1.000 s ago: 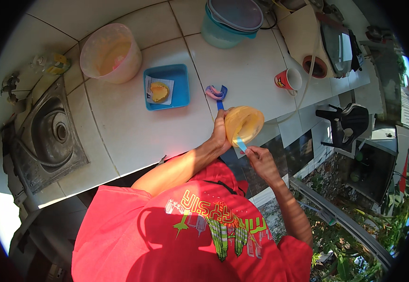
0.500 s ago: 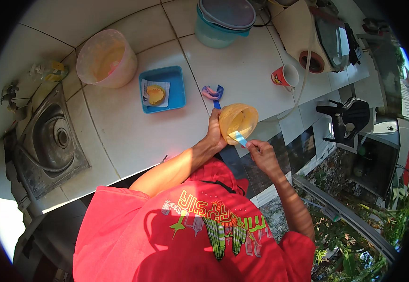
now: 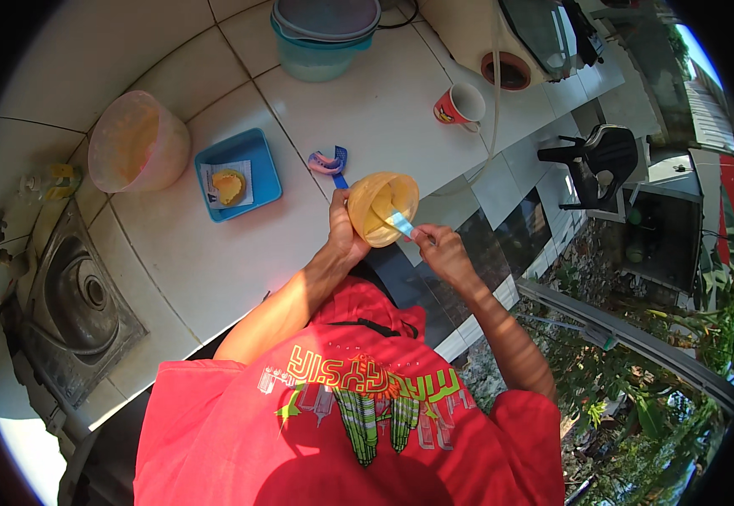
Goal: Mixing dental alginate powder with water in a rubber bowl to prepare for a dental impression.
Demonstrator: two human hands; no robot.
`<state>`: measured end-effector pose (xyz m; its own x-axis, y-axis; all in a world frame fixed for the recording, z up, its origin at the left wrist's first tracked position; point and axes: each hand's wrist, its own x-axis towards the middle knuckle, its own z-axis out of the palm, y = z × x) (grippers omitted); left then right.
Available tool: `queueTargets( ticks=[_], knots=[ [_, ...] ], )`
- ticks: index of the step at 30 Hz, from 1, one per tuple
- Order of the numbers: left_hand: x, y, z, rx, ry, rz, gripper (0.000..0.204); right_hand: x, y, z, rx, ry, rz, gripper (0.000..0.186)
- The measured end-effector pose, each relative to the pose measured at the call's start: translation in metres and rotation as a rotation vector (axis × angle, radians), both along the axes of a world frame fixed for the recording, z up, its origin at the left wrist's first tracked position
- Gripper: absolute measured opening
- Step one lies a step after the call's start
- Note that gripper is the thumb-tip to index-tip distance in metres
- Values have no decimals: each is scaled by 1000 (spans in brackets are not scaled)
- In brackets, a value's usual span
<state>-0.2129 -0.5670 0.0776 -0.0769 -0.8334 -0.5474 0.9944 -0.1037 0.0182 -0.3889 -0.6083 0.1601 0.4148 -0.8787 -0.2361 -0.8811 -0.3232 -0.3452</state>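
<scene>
My left hand (image 3: 345,232) is wrapped round the side of a yellow mixing bowl (image 3: 364,191), which is tilted with its mouth showing. In my right hand (image 3: 443,251) is a light blue spatula (image 3: 401,223), its blade down inside the bowl against a yellow mix. Just beyond my left hand lies a blue dental impression tray (image 3: 341,158) with pink-purple material in it. Further left, a blue plastic tray (image 3: 267,181) holds a yellowish plaster cast (image 3: 230,187) on a piece of printed paper (image 3: 244,172).
A translucent tub (image 3: 160,156) stands at the far left, near a metal sink (image 3: 118,295). Along the back are a lidded teal container (image 3: 320,63) and a red-and-white mug (image 3: 466,103). A black chair (image 3: 607,160) stands right of the tiled counter (image 3: 299,101).
The view has shifted, so counter things appear further left. The spatula has moved further into the bowl and the bowl's mouth is turned differently. Both hands keep their holds.
</scene>
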Motion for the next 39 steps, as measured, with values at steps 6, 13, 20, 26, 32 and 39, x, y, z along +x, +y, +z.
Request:
queueTargets(
  ticks=[6,13,20,26,32,39],
  knots=[
    [0,3,-1,-12,-34,9,48,0,1,0,193,-158,-29,25],
    [-1,4,-1,-51,-113,7,40,-2,0,8,797,-46,-196,24],
    [0,6,6,24,-111,8,38,-3,-3,10,1156,-122,-322,25],
    [5,2,11,39,-90,10,40,-1,-6,6,396,-110,-54,29],
    [8,6,8,23,-101,-9,42,-4,0,4,615,-190,-271,32],
    [8,3,3,24,-123,2,42,-4,1,-3,1264,-256,-381,26]
  ],
)
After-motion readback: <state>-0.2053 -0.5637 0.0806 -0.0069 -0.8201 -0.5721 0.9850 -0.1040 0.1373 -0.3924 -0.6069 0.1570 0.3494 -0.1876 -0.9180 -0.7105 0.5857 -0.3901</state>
